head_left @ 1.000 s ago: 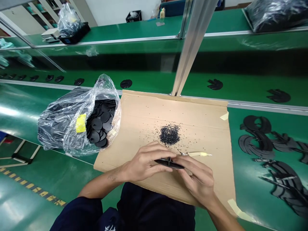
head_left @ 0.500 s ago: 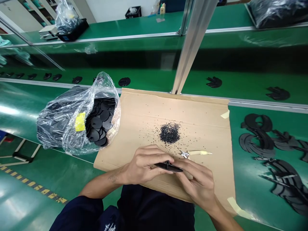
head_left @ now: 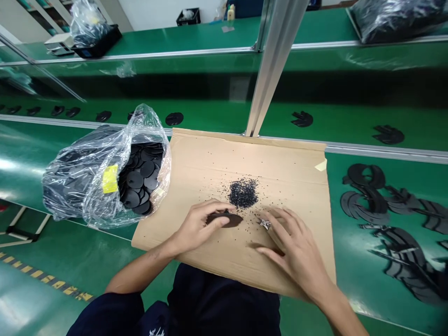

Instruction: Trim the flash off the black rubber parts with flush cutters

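My left hand (head_left: pixel 201 225) is closed on a black plastic disc (head_left: pixel 229 220), its thumb on the near face and a small raised part at the top edge. To the right, my right hand (head_left: pixel 296 245) is open with fingers spread, over a pair of cutting pliers (head_left: pixel 265 224). Only the metal jaws of the pliers show; my hand hides the handles. Beyond both hands, a pile of small black plastic bits (head_left: pixel 243 192) lies on the cardboard sheet (head_left: pixel 280 158).
At left lies a clear plastic bag (head_left: pixel 84 186) full of black discs (head_left: pixel 135 179). Several curved black parts (head_left: pixel 364 200) lie on the green bench at right. A metal post (head_left: pixel 268 88) rises behind the cardboard. More black pieces (head_left: pixel 174 118) sit along the green strip beyond.
My right hand has let go of the disc and moved right, over the pliers. My left hand has shifted slightly left and away from me, keeping the disc.
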